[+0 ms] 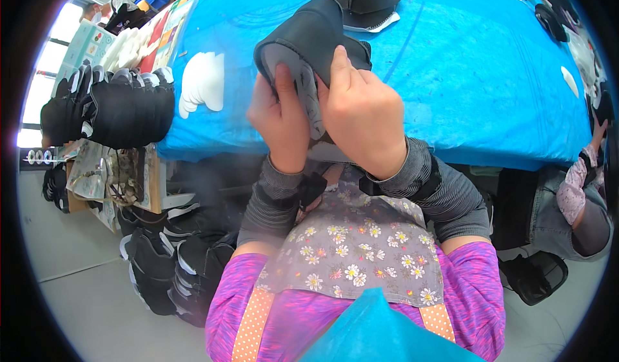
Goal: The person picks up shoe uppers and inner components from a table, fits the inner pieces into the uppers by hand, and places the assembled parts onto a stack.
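Above the near edge of the blue-covered table (451,91), both hands hold a black shoe upper (309,30) with a grey inside. My left hand (284,130) grips its left side, the thumb lying along the grey lining. My right hand (364,120) pinches the opposite edge, its index finger raised against the black outer face. The right fingertips are partly hidden by the hand itself. Just beyond the held upper, another black shoe upper (367,4) with a white lower edge rests on the table.
White flat pieces (203,81) lie fanned out on the table's left. Stacked black uppers (129,110) stand farther left, with more bundled black uppers (151,271) below. At the right edge another person's arm (577,188) shows, near a dark stool (535,277) and more shoe parts.
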A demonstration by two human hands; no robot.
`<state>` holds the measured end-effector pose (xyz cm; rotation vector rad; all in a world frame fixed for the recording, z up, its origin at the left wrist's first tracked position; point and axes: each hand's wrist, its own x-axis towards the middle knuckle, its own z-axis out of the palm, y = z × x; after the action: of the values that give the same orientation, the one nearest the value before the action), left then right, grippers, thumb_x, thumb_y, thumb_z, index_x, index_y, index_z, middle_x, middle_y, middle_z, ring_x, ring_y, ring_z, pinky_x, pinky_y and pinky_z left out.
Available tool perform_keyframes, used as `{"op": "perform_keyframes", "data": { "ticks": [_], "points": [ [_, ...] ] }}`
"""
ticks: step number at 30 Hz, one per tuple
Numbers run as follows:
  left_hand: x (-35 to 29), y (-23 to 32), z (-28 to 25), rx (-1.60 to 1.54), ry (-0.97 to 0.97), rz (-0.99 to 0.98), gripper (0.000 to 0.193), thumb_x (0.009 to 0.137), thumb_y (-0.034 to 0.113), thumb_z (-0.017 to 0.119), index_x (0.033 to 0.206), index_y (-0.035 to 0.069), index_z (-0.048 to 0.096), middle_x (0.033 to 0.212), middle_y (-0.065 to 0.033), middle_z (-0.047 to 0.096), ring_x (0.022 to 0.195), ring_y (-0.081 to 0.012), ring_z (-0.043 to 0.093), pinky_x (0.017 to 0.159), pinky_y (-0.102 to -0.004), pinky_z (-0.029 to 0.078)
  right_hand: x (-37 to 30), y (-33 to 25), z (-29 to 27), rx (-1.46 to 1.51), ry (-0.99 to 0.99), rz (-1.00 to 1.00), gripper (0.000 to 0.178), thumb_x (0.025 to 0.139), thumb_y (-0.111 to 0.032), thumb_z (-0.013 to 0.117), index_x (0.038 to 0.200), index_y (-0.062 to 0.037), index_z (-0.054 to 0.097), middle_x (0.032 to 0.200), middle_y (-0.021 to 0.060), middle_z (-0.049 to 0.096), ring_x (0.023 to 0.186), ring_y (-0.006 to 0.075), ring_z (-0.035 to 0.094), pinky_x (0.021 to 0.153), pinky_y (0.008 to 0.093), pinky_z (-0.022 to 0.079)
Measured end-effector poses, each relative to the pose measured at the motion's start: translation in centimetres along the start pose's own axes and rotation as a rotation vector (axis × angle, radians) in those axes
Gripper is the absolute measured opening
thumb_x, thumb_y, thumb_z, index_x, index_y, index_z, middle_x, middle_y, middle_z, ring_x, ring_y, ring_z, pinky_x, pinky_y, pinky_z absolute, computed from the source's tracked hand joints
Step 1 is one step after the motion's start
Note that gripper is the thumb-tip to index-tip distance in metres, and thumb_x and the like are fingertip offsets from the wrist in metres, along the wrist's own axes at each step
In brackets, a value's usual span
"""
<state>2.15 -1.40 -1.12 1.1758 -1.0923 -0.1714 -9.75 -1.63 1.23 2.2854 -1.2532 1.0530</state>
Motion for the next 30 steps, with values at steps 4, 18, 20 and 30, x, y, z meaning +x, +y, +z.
{"op": "perform_keyframes", "data": {
  "ticks": [4, 18, 20, 30],
  "points": [
    [0.8, -0.5, -0.3, -0.018, 0.018, 0.030, 0.024, 0.101, 0.019, 0.057, 0.100, -0.003, 0.065, 0.076, -0.0092, 0.065, 0.069, -0.0091, 0.056, 0.061, -0.0276, 0.046, 0.5, -0.2, -0.4, 0.084, 0.001, 0.050, 0.044, 0.084, -0.015, 0.070, 0.116, 0.0135, 0.060, 0.079, 0.0133, 0.067, 0.066, 0.0239, 0.063, 0.056, 0.0323, 0.051],
    [5.7, 0.8, -9.8, 0.119, 0.024, 0.599, 0.032, 0.083, 0.004, 0.067, 0.115, 0.004, 0.068, 0.106, -0.0146, 0.072, 0.088, -0.0296, 0.071, 0.075, -0.0350, 0.056, 8.9, 1.5, -5.2, 1.254, -0.505, 0.405, 0.029, 0.102, -0.031, 0.056, 0.118, -0.0072, 0.064, 0.082, -0.0054, 0.060, 0.063, 0.0023, 0.050, 0.051, 0.0187, 0.037],
    [6.3, 1.4, -11.3, 0.129, 0.031, 0.646, 0.035, 0.080, 0.005, 0.067, 0.115, 0.004, 0.068, 0.110, -0.0139, 0.071, 0.097, -0.0308, 0.071, 0.081, -0.0364, 0.057, 10.1, 0.7, -4.8, 1.300, -0.578, 0.343, 0.027, 0.101, -0.029, 0.058, 0.115, -0.0062, 0.064, 0.083, -0.0057, 0.062, 0.066, 0.0021, 0.051, 0.053, 0.0188, 0.038],
    [17.5, -6.2, -28.4, 0.577, 0.667, 0.623, 0.119, 0.066, 0.051, 0.087, 0.151, -0.003, 0.022, 0.148, -0.0224, 0.039, 0.138, -0.0375, 0.036, 0.114, -0.0474, 0.031, 25.3, -10.1, -3.1, 1.034, -0.165, -0.371, 0.029, 0.100, -0.024, 0.057, 0.116, 0.0005, 0.060, 0.098, 0.0010, 0.062, 0.093, 0.0087, 0.058, 0.081, 0.0252, 0.045]
  ]
}}
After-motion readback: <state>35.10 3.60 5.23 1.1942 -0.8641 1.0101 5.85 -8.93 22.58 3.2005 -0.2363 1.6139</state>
